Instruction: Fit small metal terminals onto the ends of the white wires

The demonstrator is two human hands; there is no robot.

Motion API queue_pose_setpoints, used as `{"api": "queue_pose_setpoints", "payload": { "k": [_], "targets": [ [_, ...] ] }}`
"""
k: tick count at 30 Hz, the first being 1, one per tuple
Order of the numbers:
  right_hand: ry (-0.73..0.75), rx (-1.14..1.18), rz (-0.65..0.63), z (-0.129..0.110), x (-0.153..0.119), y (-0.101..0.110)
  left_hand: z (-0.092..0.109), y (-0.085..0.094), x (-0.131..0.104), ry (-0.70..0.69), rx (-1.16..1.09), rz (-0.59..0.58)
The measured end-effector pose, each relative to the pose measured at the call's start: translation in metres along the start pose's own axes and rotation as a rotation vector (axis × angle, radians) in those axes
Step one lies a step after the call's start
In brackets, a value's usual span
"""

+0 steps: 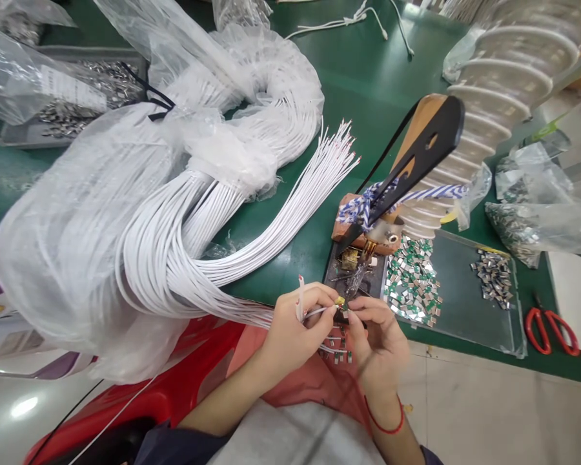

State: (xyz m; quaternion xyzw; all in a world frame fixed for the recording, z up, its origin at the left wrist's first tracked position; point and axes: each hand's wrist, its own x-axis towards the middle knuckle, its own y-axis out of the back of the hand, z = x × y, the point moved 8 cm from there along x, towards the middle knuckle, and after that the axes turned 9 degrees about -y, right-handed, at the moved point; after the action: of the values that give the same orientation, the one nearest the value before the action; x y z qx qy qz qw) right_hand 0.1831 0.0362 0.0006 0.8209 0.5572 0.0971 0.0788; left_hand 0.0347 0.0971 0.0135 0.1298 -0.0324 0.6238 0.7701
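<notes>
- Watching through the head camera, I see the left hand (297,329) closed, thumb and fingertips pinching a white cable (314,312) near its end.
- On the right hand (381,339), thumb and forefinger nearly meet beside a tiny green piece (345,314); I cannot tell whether they grip it.
- I find that cable's end between both hands, at the front edge of the green table (368,77).
- Rightward, I see red-handled scissors (552,330) beside a shallow plastic tray (458,278).

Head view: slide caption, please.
Left hand holding a white cable, right hand at its tip, beside a tray of small parts.
</notes>
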Motion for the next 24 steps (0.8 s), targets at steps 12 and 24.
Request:
{"api": "queue_pose_setpoints", "payload": {
  "k": [12,24],
  "targets": [
    [-0.075,-0.039,-0.075,0.0,0.004,0.0,-0.002,-0.001,0.002,-0.018,0.031,-0.032],
    [-0.133,-0.117,-0.175,0.009,0.006,0.0,-0.015,-0.002,-0.017,0.073,-0.143,-0.073]
  ]
}}
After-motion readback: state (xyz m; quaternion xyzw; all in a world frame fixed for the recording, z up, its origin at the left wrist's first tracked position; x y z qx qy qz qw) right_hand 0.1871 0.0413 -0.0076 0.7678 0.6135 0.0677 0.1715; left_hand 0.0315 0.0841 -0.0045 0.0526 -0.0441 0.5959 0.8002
